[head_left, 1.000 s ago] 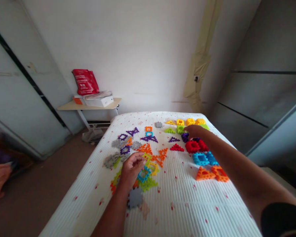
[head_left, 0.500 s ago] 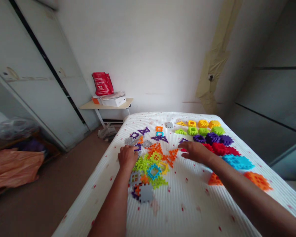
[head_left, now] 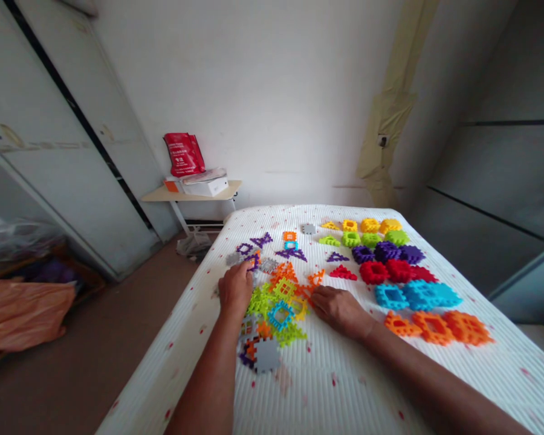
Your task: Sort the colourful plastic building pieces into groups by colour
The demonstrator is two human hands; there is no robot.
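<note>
A loose pile of plastic interlocking pieces [head_left: 278, 302] in green, orange, blue and grey lies on the white bedspread [head_left: 344, 386]. My left hand [head_left: 234, 289] rests palm down at the pile's left edge. Its fingers are curled over grey and purple pieces [head_left: 258, 263], and what they hold is hidden. To the right of the pile, my right hand [head_left: 340, 308] lies palm down with its fingers stretched toward an orange triangle piece [head_left: 315, 279]. Sorted rows sit at the right: yellow [head_left: 369, 225], green [head_left: 372, 239], purple [head_left: 387, 252], red [head_left: 387, 271], blue [head_left: 414, 295] and orange [head_left: 435, 326].
A grey square piece [head_left: 266, 355] lies near my left forearm. Beyond the bed's far left corner, a small side table [head_left: 199, 194] carries a red bag [head_left: 184, 153] and boxes. Grey cabinet doors [head_left: 54, 157] line the left, with orange cloth [head_left: 18, 311] on the floor.
My right hand drew back from the sorted rows toward me and came down beside the mixed pile. My left hand slid slightly away from me to the pile's left edge. The view shifted.
</note>
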